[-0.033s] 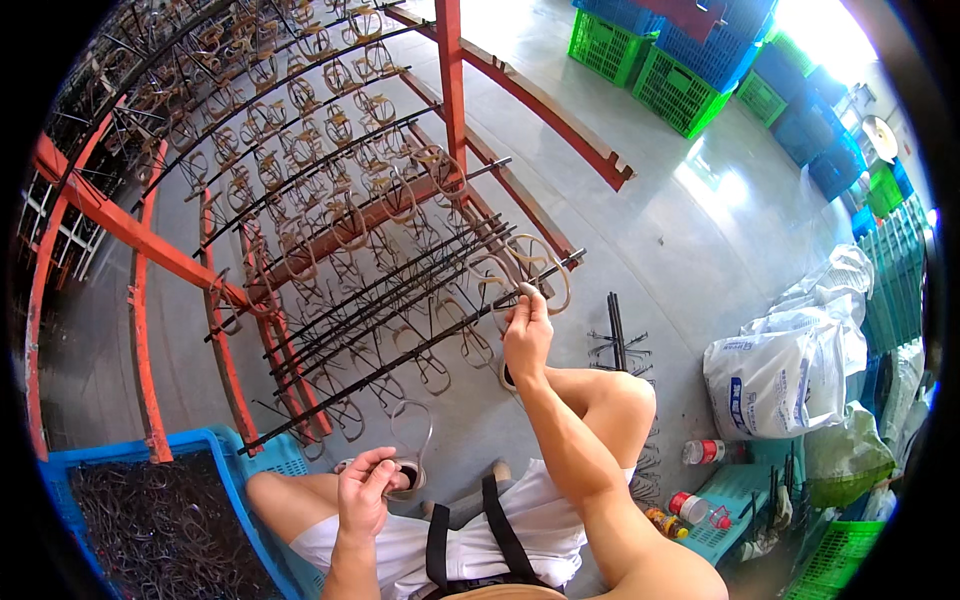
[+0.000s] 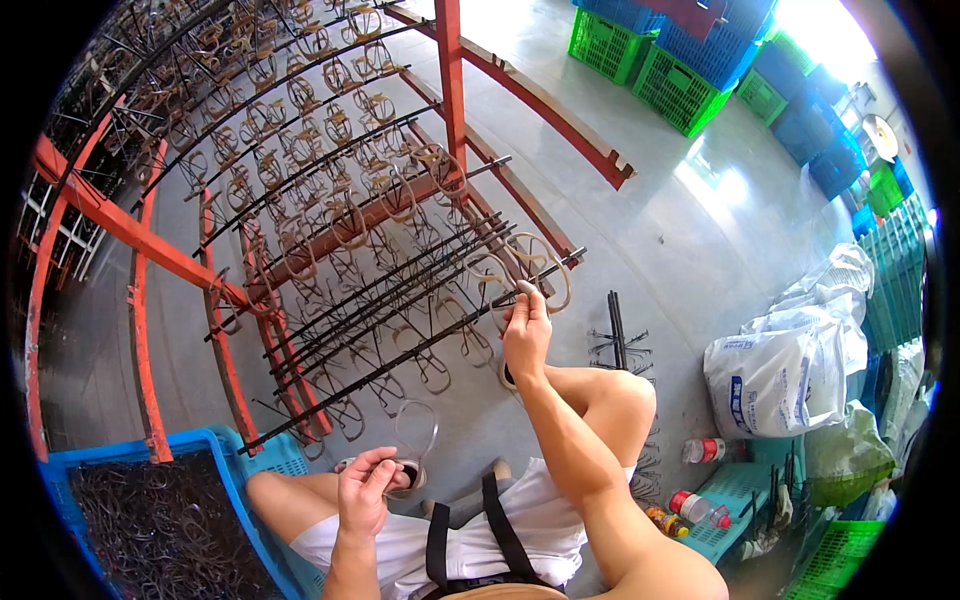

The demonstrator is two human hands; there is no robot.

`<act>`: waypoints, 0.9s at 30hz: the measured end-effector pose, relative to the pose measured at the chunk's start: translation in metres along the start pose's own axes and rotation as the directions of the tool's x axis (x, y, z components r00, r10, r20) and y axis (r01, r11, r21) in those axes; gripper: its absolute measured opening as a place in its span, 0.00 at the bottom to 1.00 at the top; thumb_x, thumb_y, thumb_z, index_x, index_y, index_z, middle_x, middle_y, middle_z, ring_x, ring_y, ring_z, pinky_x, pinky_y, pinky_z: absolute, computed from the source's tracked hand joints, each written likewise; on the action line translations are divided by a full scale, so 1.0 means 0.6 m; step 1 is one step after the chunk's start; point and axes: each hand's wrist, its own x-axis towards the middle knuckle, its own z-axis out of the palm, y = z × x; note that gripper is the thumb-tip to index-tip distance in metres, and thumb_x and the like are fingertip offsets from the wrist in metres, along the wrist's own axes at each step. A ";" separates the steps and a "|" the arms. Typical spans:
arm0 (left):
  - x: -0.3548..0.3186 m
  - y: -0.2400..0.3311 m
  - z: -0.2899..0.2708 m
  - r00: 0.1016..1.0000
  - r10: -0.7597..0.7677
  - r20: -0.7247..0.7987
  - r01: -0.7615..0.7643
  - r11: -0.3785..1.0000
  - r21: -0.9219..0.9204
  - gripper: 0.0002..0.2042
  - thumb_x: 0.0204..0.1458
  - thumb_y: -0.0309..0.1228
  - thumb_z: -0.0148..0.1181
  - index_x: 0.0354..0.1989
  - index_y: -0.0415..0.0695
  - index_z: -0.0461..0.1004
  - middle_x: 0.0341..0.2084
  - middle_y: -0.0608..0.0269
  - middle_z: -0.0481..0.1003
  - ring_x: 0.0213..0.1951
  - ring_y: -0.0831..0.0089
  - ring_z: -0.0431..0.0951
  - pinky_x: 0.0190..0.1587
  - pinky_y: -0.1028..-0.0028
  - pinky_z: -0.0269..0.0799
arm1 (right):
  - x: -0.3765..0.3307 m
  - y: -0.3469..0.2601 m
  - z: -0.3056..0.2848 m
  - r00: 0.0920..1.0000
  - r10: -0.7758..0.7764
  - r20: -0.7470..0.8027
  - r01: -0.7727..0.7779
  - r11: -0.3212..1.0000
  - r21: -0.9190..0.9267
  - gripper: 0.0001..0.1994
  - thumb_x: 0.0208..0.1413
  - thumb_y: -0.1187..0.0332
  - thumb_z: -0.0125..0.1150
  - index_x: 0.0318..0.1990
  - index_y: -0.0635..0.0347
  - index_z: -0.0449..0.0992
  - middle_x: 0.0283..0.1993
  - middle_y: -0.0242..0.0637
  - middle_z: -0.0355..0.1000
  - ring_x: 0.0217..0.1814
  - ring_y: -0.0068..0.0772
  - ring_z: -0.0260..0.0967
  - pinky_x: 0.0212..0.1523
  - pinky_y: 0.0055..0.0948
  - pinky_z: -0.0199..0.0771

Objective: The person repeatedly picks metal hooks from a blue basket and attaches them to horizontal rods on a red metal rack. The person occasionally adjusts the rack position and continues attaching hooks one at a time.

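Observation:
Low in front of me, my left hand (image 2: 364,492) is closed, thumb against fingers, on a thin grey bent-wire loop (image 2: 436,428) that stands up beyond the fingertips. Farther out, my right hand (image 2: 527,335) pinches a bent metal loop (image 2: 560,262) by the right end of the nearest black bar (image 2: 400,359). Whether this loop hooks on the bar is hard to see behind the fingers. Several similar wire pieces (image 2: 432,372) hang along the same bar. The bar lies across a red metal rack (image 2: 143,238).
Left of me, a blue crate (image 2: 150,440) holds a heap of dark wire pieces. More hung bars fill the rack's upper left. Black rods (image 2: 616,325), a white sack (image 2: 765,385) and bottles (image 2: 690,507) on a teal crate are at right. Green and blue crates (image 2: 680,90) stand farther back.

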 end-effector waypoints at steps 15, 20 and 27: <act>0.003 0.010 0.017 0.995 0.097 0.032 -0.099 0.993 0.057 0.09 0.55 0.27 0.53 0.42 0.39 0.71 0.25 0.63 0.73 0.24 0.74 0.74 0.25 0.78 0.70 | -0.019 -0.007 0.003 0.991 0.119 0.066 -0.133 0.957 0.258 0.12 0.62 0.69 0.41 0.49 0.57 0.67 0.25 0.25 0.62 0.18 0.13 0.53 0.14 0.16 0.58; 0.006 0.006 0.014 0.992 0.114 0.054 -0.117 0.992 0.056 0.09 0.55 0.27 0.51 0.43 0.39 0.71 0.25 0.61 0.74 0.25 0.75 0.75 0.25 0.79 0.71 | -0.014 -0.006 0.000 0.991 0.071 0.118 -0.100 0.961 0.260 0.12 0.62 0.69 0.44 0.50 0.58 0.68 0.24 0.25 0.62 0.17 0.13 0.53 0.14 0.16 0.59; 0.004 0.006 0.015 0.993 0.101 0.056 -0.105 0.992 0.076 0.09 0.56 0.27 0.51 0.43 0.39 0.71 0.23 0.59 0.74 0.23 0.75 0.73 0.23 0.79 0.69 | -0.023 -0.013 0.007 0.979 0.043 0.197 -0.090 0.968 0.236 0.11 0.61 0.67 0.47 0.48 0.58 0.69 0.22 0.25 0.61 0.17 0.14 0.55 0.15 0.16 0.61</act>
